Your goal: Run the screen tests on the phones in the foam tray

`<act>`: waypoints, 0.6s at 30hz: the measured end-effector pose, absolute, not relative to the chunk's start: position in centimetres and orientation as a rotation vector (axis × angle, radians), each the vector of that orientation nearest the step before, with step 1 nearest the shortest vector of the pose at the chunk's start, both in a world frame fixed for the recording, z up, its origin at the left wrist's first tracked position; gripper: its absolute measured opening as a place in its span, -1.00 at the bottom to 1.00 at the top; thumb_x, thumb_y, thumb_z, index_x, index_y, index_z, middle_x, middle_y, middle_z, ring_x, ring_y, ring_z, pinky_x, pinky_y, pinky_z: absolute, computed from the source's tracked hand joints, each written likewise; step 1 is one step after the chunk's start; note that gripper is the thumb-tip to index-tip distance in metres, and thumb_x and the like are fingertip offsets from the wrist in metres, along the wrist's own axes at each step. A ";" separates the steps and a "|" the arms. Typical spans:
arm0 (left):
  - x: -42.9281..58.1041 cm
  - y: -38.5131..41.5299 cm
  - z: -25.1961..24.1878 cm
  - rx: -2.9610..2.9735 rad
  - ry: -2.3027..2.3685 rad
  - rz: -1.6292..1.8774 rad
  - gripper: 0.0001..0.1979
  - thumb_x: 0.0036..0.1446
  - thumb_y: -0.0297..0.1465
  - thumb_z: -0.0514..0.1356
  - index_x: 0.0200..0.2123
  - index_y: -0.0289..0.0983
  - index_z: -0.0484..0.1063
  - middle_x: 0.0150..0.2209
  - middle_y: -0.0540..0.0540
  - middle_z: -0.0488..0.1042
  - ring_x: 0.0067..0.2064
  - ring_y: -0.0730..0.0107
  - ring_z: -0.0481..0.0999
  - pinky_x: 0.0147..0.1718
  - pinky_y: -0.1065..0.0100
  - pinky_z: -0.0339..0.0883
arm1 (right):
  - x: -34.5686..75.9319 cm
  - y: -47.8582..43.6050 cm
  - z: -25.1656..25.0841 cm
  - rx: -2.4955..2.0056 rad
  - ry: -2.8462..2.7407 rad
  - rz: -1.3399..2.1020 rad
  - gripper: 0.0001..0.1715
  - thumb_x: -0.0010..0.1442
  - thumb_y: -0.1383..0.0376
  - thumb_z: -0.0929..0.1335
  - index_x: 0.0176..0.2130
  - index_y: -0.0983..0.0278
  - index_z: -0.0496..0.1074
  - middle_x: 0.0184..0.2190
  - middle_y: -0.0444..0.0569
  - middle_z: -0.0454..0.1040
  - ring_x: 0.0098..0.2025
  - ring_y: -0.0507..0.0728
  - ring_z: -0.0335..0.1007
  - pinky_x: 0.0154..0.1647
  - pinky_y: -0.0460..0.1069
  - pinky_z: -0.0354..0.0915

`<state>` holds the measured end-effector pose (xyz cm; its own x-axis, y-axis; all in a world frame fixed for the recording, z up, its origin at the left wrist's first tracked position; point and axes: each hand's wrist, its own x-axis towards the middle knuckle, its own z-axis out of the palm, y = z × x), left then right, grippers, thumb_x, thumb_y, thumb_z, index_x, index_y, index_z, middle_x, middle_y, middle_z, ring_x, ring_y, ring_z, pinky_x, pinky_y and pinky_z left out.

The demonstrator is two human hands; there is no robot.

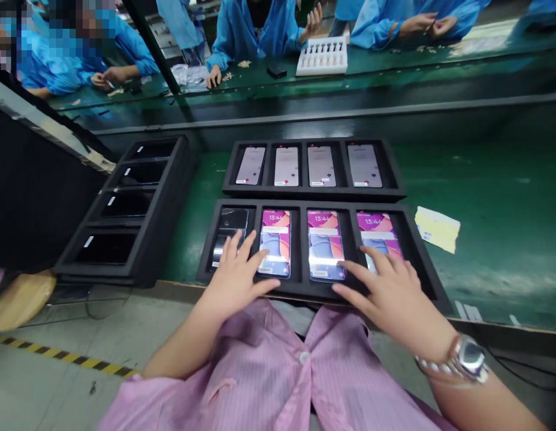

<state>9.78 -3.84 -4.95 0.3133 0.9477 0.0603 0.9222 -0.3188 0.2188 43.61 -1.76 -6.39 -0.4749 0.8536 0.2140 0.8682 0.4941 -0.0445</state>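
Note:
A black foam tray (300, 206) lies at the near edge of the green belt and holds several phones. Three of them (325, 242) show lit purple and orange screens; the leftmost phone (230, 224) is dark. My left hand (235, 275) lies open with spread fingers over the leftmost phone and the tray's near rim. My right hand (388, 293) is open too, fingers stretched across the rightmost lit phone (379, 233), forefinger pointing at the phone beside it. A watch (467, 359) sits on that wrist.
A second tray (314, 193) behind holds several phones with pale grey screens. A third tray (138, 185) of dark phones lies angled at the left. A yellow slip (437, 228) lies on the belt (507, 197) to the right. People in blue coats work across the line, by a white rack (323, 57).

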 end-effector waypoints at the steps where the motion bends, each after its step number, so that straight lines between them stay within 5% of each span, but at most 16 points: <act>1: 9.8 -2.6 -5.3 2.410 1.769 0.272 -0.35 0.26 0.04 0.34 0.29 -0.16 0.45 0.49 -0.35 0.15 0.52 -0.48 0.01 0.37 -0.50 0.10 | 43.4 -0.8 -6.4 -1.533 -2.531 -0.115 -0.32 0.46 -0.23 0.21 0.13 0.14 0.59 0.24 0.32 0.33 0.14 0.59 0.37 0.04 0.64 0.36; 6: 9.6 2.2 -5.4 2.248 1.961 0.567 0.01 0.25 0.18 0.27 0.53 -0.22 0.02 0.55 -0.46 -0.06 0.55 -0.50 -0.15 0.38 -0.52 -0.01 | 42.4 2.5 -4.6 -1.603 -2.298 -0.221 -0.33 0.47 -0.16 0.25 0.25 0.21 0.50 0.37 0.41 0.20 0.34 0.76 0.15 0.16 0.78 0.10; 10: 9.2 0.8 -3.0 2.446 1.749 0.942 -0.02 0.31 0.24 0.13 0.56 -0.09 -0.15 0.57 -0.37 -0.13 0.57 -0.38 -0.24 0.44 -0.43 -0.15 | 42.3 1.2 -1.8 -1.439 -2.191 -0.152 -0.38 0.49 -0.07 0.28 0.33 0.19 0.38 0.44 0.36 0.12 0.47 0.68 0.00 0.34 0.67 -0.02; 18: 9.3 -1.8 -4.4 2.374 1.720 0.741 -0.17 0.34 0.19 0.13 0.50 -0.06 0.05 0.54 -0.34 -0.05 0.56 -0.37 -0.20 0.42 -0.43 -0.06 | 43.2 -0.4 -5.9 -1.414 -2.180 -0.046 -0.42 0.51 -0.04 0.29 0.29 0.26 0.35 0.34 0.35 0.30 0.36 0.58 0.25 0.35 0.63 0.04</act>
